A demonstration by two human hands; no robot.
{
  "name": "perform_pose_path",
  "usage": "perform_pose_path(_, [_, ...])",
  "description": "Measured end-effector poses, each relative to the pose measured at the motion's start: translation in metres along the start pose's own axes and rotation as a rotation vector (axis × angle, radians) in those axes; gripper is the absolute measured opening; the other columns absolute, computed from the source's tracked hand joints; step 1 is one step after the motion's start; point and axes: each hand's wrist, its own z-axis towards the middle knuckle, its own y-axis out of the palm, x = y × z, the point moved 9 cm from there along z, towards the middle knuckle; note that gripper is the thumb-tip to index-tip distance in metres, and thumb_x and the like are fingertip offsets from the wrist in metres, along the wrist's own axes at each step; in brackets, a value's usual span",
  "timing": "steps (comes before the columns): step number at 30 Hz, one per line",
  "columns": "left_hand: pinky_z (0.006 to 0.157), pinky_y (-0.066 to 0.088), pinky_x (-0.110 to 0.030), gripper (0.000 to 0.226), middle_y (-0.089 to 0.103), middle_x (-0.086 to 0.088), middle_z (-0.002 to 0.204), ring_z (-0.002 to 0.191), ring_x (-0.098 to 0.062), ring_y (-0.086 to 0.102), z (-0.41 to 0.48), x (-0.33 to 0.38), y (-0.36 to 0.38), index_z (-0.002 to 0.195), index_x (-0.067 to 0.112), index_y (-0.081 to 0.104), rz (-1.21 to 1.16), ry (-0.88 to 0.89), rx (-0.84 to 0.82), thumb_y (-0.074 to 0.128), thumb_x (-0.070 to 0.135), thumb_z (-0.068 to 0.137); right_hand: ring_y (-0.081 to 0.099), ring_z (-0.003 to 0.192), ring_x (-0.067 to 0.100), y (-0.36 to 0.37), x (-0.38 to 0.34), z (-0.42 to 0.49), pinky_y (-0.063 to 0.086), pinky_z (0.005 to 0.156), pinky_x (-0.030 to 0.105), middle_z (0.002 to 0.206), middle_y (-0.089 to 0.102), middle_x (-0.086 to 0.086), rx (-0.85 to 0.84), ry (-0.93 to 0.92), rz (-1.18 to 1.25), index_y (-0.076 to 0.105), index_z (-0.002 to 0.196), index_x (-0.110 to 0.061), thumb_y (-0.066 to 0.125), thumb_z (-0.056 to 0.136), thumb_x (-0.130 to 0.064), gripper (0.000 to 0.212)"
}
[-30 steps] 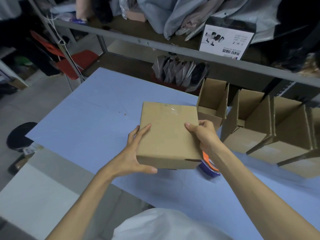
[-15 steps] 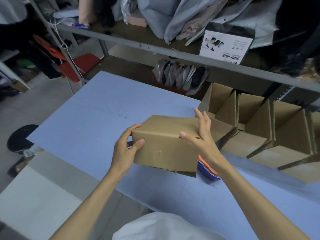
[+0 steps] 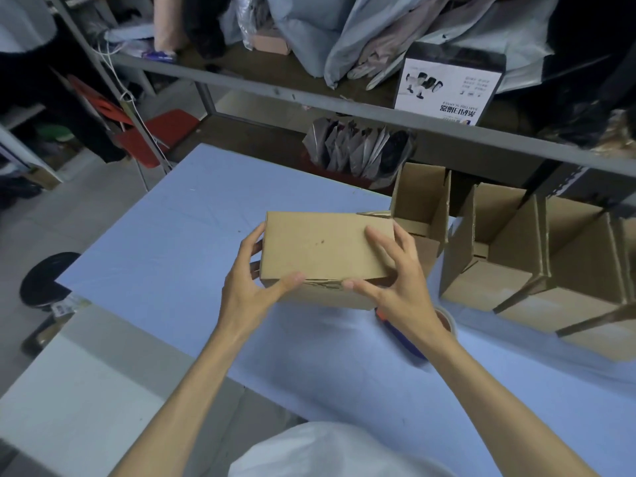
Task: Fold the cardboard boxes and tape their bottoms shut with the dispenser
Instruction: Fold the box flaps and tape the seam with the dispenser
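Box: brown cardboard box (image 3: 323, 249), plain closed faces toward cam, held betw. both hands over light-blue tabletop (image 3: 172, 242), about mid-top. Can't tell if it touches the surface. Flap edge juts at its far right corner.
Left grip (image 3: 247, 294): clasps box's left end, w/ thumb on near lower edge and fingers curled round the left side.
Right grip (image 3: 399, 287): fingers spread on the top face, thumb on near edge, so box's right end is pinched betw. them.
Dispenser: blue-and-orange tape dispenser (image 3: 395, 330) lies on tabletop just under right wrist, mostly hidden. Its tape roll shows beside the wrist.
Open boxes: row of open brown cardboard boxes (image 3: 499, 242) on tabletop's right, packed side by side, flaps standing. Insides show bare cardboard.
Bin: red bin (image 3: 320, 165) beyond tabletop's far edge, below the shelf, packed w/ upright silver-grey pouches (image 3: 358, 149).
Shelf: grey metal shelf (image 3: 309, 98) carries grey plastic bags (image 3: 361, 36) and a black-and-white printed carton (image 3: 447, 87).
Floor, left: red chair (image 3: 161, 132) and black round stool (image 3: 44, 280).
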Motion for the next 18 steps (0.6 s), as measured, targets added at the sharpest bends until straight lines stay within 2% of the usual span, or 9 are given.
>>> perform_pose_path(2, [0.084, 0.051, -0.022, 0.084, 0.045, 0.024, 0.133, 0.116, 0.003, 0.050, -0.001, 0.004, 0.005, 0.138, 0.056, 0.031, -0.022, 0.050, -0.019, 0.078, 0.052, 0.068, 0.002, 0.134, -0.015, 0.007, 0.006, 0.000, 0.014, 0.094, -0.009, 0.156, -0.007, -0.011, -0.082, 0.027, -0.023, 0.039, 0.141, -0.041, 0.091, 0.054, -0.038, 0.101])
perform_pose_path(4, [0.092, 0.047, -0.026, 0.072, 0.043, 0.028, 0.125, 0.117, 0.005, 0.046, -0.001, 0.005, 0.007, 0.138, 0.056, 0.033, -0.023, 0.058, 0.002, 0.071, 0.052, 0.077, -0.012, 0.134, -0.019, 0.015, 0.007, -0.001, 0.014, 0.093, -0.009, 0.155, -0.021, -0.009, -0.153, -0.012, -0.064, 0.038, 0.139, -0.048, 0.093, 0.056, -0.023, 0.102])
perform_pose_path(5, [0.094, 0.046, -0.030, 0.065, 0.043, 0.027, 0.122, 0.115, 0.003, 0.047, -0.001, 0.004, 0.008, 0.136, 0.056, 0.037, 0.000, 0.057, 0.018, 0.068, 0.055, 0.078, -0.009, 0.135, -0.020, 0.016, 0.005, -0.001, 0.019, 0.094, -0.007, 0.157, -0.020, -0.005, -0.143, -0.051, -0.077, 0.044, 0.137, -0.045, 0.090, 0.059, -0.013, 0.096])
perform_pose_path(7, [0.093, 0.046, -0.032, 0.057, 0.046, 0.021, 0.116, 0.107, -0.007, 0.051, -0.001, 0.005, 0.007, 0.131, 0.057, 0.043, 0.069, 0.048, 0.057, 0.064, 0.059, 0.078, 0.011, 0.141, -0.009, 0.013, 0.004, -0.003, 0.032, 0.099, 0.005, 0.160, 0.002, -0.002, -0.072, -0.106, -0.090, 0.056, 0.131, -0.035, 0.085, 0.066, -0.004, 0.077])
perform_pose_path(9, [0.086, 0.045, -0.026, 0.056, 0.047, 0.015, 0.110, 0.099, -0.008, 0.052, 0.004, 0.007, 0.004, 0.127, 0.060, 0.044, 0.148, 0.039, 0.085, 0.062, 0.065, 0.075, 0.034, 0.132, 0.008, 0.013, 0.005, -0.009, 0.035, 0.103, 0.020, 0.152, 0.031, -0.008, -0.018, -0.113, -0.193, 0.057, 0.131, -0.033, 0.080, 0.076, -0.023, 0.061])
perform_pose_path(11, [0.083, 0.041, -0.019, 0.056, 0.048, 0.015, 0.110, 0.099, 0.003, 0.048, 0.017, 0.009, 0.005, 0.123, 0.060, 0.047, 0.227, 0.019, 0.035, 0.061, 0.071, 0.070, 0.042, 0.102, 0.017, 0.007, 0.005, -0.014, 0.041, 0.090, 0.026, 0.135, 0.052, -0.011, 0.076, -0.114, -0.395, 0.060, 0.129, -0.032, 0.068, 0.080, -0.047, 0.051])
perform_pose_path(13, [0.086, 0.044, -0.022, 0.055, 0.051, 0.015, 0.110, 0.098, 0.005, 0.050, 0.032, 0.008, 0.013, 0.118, 0.058, 0.052, 0.292, -0.007, -0.111, 0.067, 0.069, 0.065, 0.037, 0.084, 0.019, 0.002, 0.002, -0.022, 0.041, 0.071, 0.026, 0.108, 0.065, -0.015, 0.190, -0.165, -0.588, 0.068, 0.118, -0.028, 0.059, 0.085, -0.053, 0.043])
perform_pose_path(15, [0.091, 0.046, -0.030, 0.051, 0.051, 0.014, 0.111, 0.098, 0.004, 0.052, 0.041, 0.005, 0.031, 0.113, 0.060, 0.054, 0.371, -0.013, -0.304, 0.072, 0.064, 0.065, 0.035, 0.078, 0.017, 0.007, 0.008, -0.031, 0.036, 0.065, 0.024, 0.080, 0.060, -0.017, 0.200, -0.158, -0.567, 0.073, 0.108, -0.026, 0.057, 0.091, -0.043, 0.030])
perform_pose_path(18, [0.095, 0.042, -0.032, 0.039, 0.049, 0.014, 0.108, 0.103, 0.003, 0.049, 0.050, 0.007, 0.060, 0.112, 0.061, 0.052, 0.467, 0.036, -0.459, 0.066, 0.063, 0.076, 0.038, 0.072, 0.013, 0.014, 0.023, -0.038, 0.031, 0.064, 0.022, 0.075, 0.044, -0.014, 0.193, -0.096, -0.425, 0.074, 0.102, -0.018, 0.060, 0.093, -0.023, 0.018])
